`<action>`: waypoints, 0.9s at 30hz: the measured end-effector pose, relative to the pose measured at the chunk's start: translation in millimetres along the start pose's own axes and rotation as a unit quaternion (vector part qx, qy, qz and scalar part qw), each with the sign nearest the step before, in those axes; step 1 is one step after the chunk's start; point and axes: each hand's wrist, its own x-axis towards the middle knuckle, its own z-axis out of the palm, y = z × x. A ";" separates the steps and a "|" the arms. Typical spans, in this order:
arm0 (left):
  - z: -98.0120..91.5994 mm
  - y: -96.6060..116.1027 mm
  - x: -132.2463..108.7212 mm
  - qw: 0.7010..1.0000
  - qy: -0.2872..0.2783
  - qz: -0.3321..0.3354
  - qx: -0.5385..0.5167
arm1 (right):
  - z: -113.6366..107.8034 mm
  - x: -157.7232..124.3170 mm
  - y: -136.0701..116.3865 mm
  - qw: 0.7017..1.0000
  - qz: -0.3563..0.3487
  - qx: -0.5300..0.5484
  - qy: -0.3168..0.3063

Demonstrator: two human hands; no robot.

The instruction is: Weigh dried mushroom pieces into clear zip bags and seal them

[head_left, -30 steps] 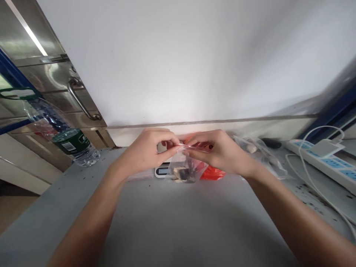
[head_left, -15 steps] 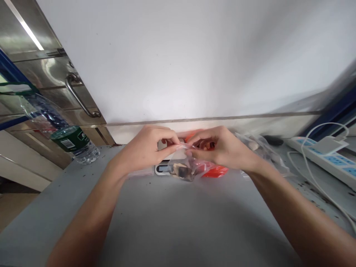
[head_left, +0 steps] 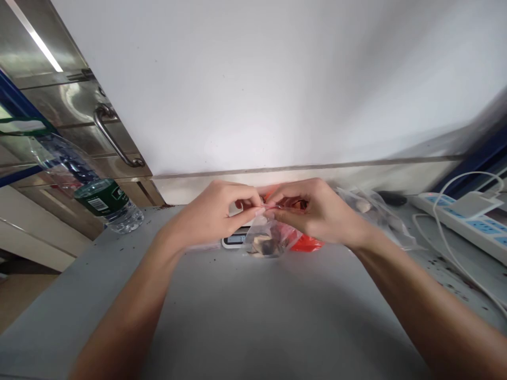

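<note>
A small clear zip bag (head_left: 266, 240) with dark and pale lumps inside hangs just above the grey table (head_left: 245, 316). My left hand (head_left: 214, 214) pinches the left end of its top strip. My right hand (head_left: 317, 214) pinches the strip right beside it, fingertips nearly touching. Behind the bag lies a small scale with a display (head_left: 234, 240), partly hidden. An orange-red bag (head_left: 307, 243) shows under my right hand.
A tilted water bottle with a green label (head_left: 101, 198) lies at the left, by a steel cabinet door with a handle (head_left: 114, 142). Clear bags with lumps (head_left: 376, 216) sit at the right. A white power strip with cable (head_left: 463, 216) lies far right. A white wall stands behind.
Both hands have closed in on the bag's top strip, fingertips now together at the middle. The bag has shifted slightly and hangs straighter.
</note>
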 end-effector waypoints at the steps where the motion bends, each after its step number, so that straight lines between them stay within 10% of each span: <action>1: -0.3 0.1 0.2 1.000 0.002 0.004 0.000 | 0.3 -0.1 0.9 1.000 -0.001 0.007 0.004; 27: -3.2 -4.5 1.8 0.999 0.002 0.024 0.035 | -1.7 -0.2 10.5 1.000 0.009 -0.020 -0.006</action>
